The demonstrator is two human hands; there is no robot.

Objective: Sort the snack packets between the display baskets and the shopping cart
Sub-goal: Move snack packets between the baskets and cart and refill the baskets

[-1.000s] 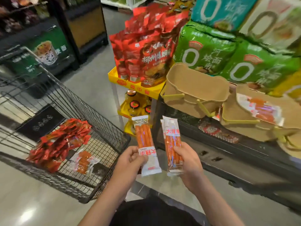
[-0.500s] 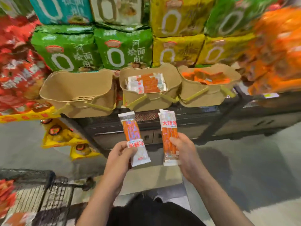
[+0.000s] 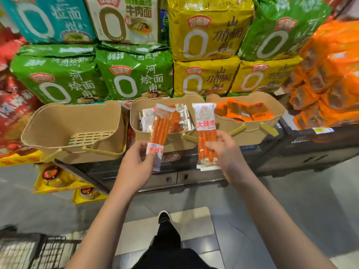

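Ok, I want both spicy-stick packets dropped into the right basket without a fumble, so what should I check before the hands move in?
1. Left hand grips its packet by the lower end: ok.
2. Right hand grips its packet at the lower half: ok.
3. Middle basket already holds matching packets, so it is the right target: ok.
4. Room left in the middle basket: ok, its contents lie below the rim.
5. Right basket holds orange packets, a different kind; avoid it: ok.
6. Left packet's far end is already over the middle basket; right packet sits towards the gap between baskets: not ok, shift it left.
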